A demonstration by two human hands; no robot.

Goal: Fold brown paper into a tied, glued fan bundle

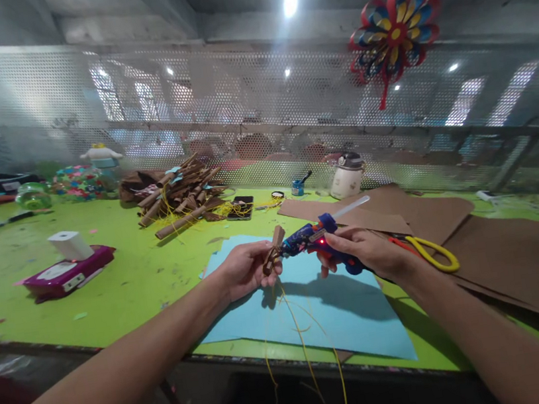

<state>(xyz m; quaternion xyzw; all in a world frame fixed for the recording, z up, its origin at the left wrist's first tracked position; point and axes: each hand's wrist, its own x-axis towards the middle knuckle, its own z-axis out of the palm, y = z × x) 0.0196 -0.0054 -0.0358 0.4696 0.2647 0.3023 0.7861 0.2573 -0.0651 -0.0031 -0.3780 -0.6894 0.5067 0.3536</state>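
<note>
My left hand (pixel 248 266) pinches a small piece of rolled brown paper (pixel 272 252), from which several thin yellow strings (pixel 298 331) hang past the table edge. A blue hot glue gun (pixel 310 237) is gripped in my right hand (pixel 364 249). Its red light glows and a clear glue stick (pixel 352 207) pokes out of the back. The nozzle meets or nearly meets the brown paper; contact is hard to make out. Beneath both hands lies light blue paper (pixel 357 323) on the green table (pixel 128 302).
Yellow-handled scissors (pixel 434 253) and brown paper sheets (pixel 528 259) lie at right. Brown paper rolls (pixel 179 201) are heaped behind, near a phone (pixel 240 208). A purple box (pixel 71 273) with a white block stands left. A white jar (pixel 346 176) is by the mesh screen.
</note>
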